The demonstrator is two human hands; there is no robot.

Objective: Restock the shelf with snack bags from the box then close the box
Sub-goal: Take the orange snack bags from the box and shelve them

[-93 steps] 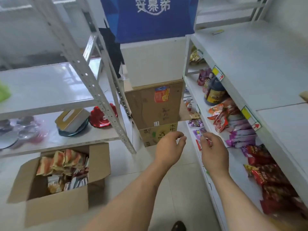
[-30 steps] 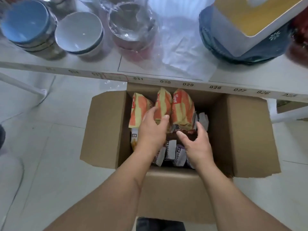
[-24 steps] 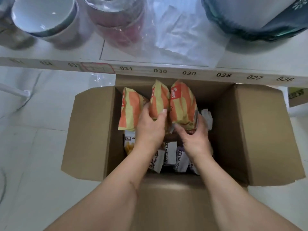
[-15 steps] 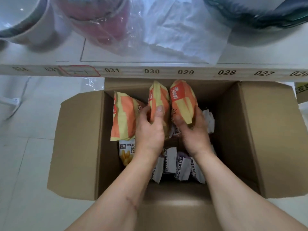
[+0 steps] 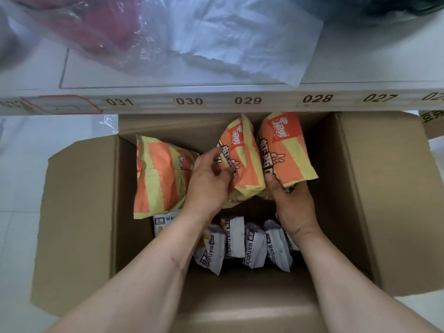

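An open cardboard box (image 5: 79,212) stands on the floor below me, its flaps spread out. Three orange-and-yellow snack bags stand in its far half. My left hand (image 5: 207,186) grips the middle orange bag (image 5: 245,164) at its lower part. My right hand (image 5: 292,207) holds the right orange bag (image 5: 283,150) from below, thumb on its bottom edge. The left orange bag (image 5: 159,179) leans untouched beside my left hand. Several white-and-purple snack bags (image 5: 252,243) lie lower in the box under my wrists.
A white shelf edge (image 5: 247,100) with number labels 027 to 031 runs across just above the box. Clear plastic wrapping (image 5: 216,37) and red items lie on that shelf. Pale tiled floor (image 5: 21,164) surrounds the box.
I turned from the snack shelf to the box and leaned in. Both hands reached into it and closed around the two orange bags, which now sit a little higher.
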